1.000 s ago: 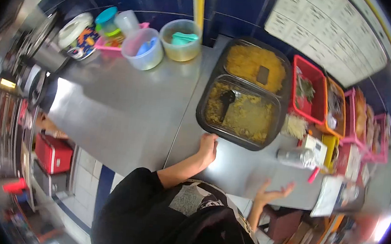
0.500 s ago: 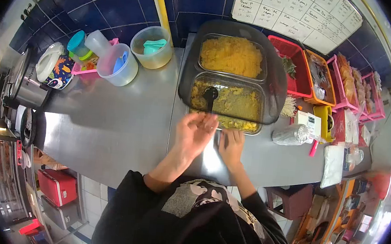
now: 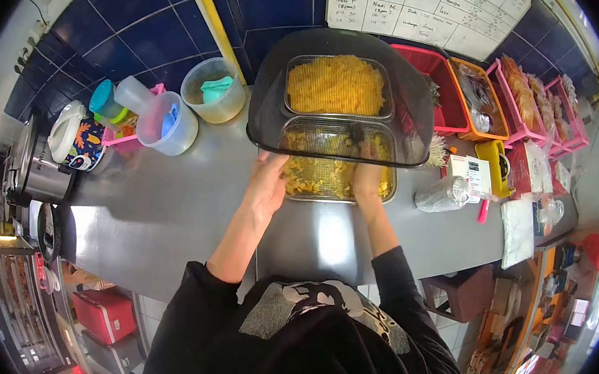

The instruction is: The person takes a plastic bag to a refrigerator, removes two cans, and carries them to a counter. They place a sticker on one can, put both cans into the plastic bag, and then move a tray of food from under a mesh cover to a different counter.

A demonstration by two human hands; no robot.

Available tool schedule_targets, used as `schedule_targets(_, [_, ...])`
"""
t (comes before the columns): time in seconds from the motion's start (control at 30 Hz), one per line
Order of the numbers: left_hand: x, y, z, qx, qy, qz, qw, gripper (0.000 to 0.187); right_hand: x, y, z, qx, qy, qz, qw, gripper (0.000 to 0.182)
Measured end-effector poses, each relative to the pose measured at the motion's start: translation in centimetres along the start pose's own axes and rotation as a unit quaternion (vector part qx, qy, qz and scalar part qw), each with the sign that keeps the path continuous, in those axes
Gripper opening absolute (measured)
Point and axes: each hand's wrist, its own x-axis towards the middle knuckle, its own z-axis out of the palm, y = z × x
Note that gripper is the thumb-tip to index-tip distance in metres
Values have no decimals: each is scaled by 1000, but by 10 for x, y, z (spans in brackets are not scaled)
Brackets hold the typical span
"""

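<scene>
A dark mesh cover stands over two metal trays. The back tray is heaped with yellow-orange food; the front tray holds a thinner layer of yellow pieces. My left hand grips the cover's raised front rim at the left, its fingertips partly hidden. Under the rim, my right hand reaches into the right side of the front tray. Its fingers, dim through the mesh, are closed at a black spoon.
Plastic tubs and a patterned container stand to the left. At the right are a red basket, an orange basket, pink baskets, a wrapped roll and a yellow container. Handwritten sheets hang behind.
My left hand has moved left to the cover's rim, which sits higher over the front tray. My right hand has gone from the tray's front edge to under the cover; the spoon has shifted right.
</scene>
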Motion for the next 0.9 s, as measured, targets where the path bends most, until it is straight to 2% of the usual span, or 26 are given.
schedule_targets(0.03, [10,-14,-15,9,-5,41,999,50,6,16,2,6,-7,-9,1000,30])
schedule_targets(0.07, [16,-26,-33,7,-29,-19,999,52,9,31,7,13,-14,-18,1000,31])
schedule_targets(0.1, [10,-25,-36,6,-51,-79,996,53,6,26,6,-97,-57,-32,993,29])
schedule_targets(0.17, [6,-30,-45,-36,-113,-190,974,60,0,14,9,-308,-139,-63,939,26])
schedule_targets(0.27, [8,-44,-45,-65,-83,-216,971,63,-17,53,57,-352,-231,-149,895,43])
schedule_targets(0.3, [13,-49,-54,-70,-138,-208,966,67,-22,23,50,-294,-258,-87,916,44])
schedule_targets(0.4, [13,-48,-53,-55,-99,-185,976,58,-46,-10,54,-326,-309,-206,869,41])
schedule_targets(0.5, [25,-54,-67,-76,-192,-181,962,48,-58,-44,32,-171,-349,-235,891,38])
schedule_targets(0.6, [23,-57,-66,-81,-140,-176,971,39,-34,-42,22,-168,-323,-186,913,38])
schedule_targets(0.63, [22,-59,-66,-84,-139,-175,971,39,-23,-37,22,-97,-331,-160,925,38])
schedule_targets(0.73, [23,-62,-68,-80,-133,-164,974,39,-18,-26,44,-79,-165,-216,959,35])
schedule_targets(0.83, [22,-67,-68,-54,-85,-145,984,38,-12,-5,87,-114,-243,-204,942,35])
schedule_targets(0.9, [21,-69,-66,-48,-41,-129,990,38,-26,-1,62,-99,-280,-253,921,35])
